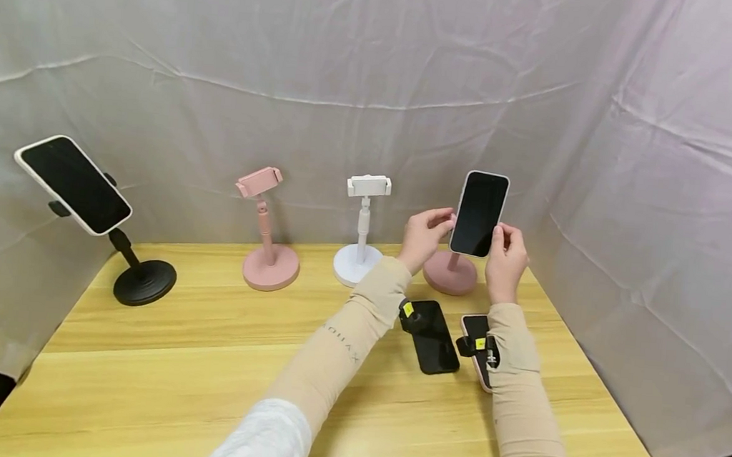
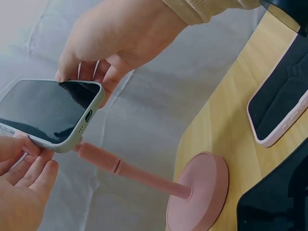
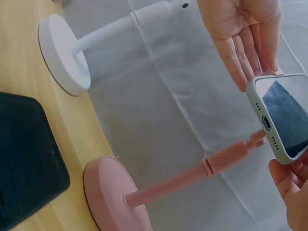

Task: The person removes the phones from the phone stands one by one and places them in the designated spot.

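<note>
A phone in a pale grey-green case (image 1: 480,213) stands upright at the head of a pink phone stand (image 1: 451,273). My right hand (image 1: 507,262) grips its right edge, thumb in front and fingers behind. At the opposite edge, my left hand (image 1: 423,237) pinches the stand's pink clamp arm, which the right wrist view shows between its fingers. The clamp's back is hidden behind the phone. Below my forearms lie a black phone (image 1: 436,342) and a phone in a pink case (image 2: 275,103), both flat on the table.
A white stand (image 1: 358,264) and another pink stand (image 1: 270,267) stand along the back with bare clamps. Far left, a black stand (image 1: 144,283) carries a white-cased phone (image 1: 75,184), tilted. Grey cloth (image 1: 328,53) hangs behind the wooden table (image 1: 154,377).
</note>
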Motion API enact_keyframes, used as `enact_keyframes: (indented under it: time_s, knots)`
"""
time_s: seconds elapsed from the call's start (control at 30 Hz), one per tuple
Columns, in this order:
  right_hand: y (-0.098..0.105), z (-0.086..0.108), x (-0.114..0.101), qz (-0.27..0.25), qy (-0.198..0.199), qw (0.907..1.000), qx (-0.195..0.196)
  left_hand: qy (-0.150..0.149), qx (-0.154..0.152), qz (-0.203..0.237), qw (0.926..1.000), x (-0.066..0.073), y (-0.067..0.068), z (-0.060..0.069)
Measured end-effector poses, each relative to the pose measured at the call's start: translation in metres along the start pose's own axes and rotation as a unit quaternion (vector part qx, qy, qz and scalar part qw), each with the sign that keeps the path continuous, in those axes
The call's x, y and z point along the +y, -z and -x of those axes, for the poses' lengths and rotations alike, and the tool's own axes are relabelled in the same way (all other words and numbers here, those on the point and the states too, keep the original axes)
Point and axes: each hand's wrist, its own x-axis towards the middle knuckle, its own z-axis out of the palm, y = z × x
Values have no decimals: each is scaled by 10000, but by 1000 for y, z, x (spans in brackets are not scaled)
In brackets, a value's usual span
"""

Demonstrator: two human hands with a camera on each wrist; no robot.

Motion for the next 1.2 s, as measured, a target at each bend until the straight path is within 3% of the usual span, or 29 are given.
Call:
enact_keyframes:
  time_s: [0.17, 0.57, 0.77, 1.2]
  knots:
    - [-6, 3, -5, -163, 14, 9998, -137, -42, 25, 20, 10000, 2, 9, 4]
    - [-20, 10, -10, -298, 38, 9990, -345, -80, 397, -182, 9990, 4, 26, 12]
    - [-23, 15, -15, -106, 14, 9988, -482, -55, 477, -55, 9988, 4, 32, 16]
    - [-30, 20, -17, 46, 177, 9969, -771, -120, 669, -203, 9975, 8, 45, 24]
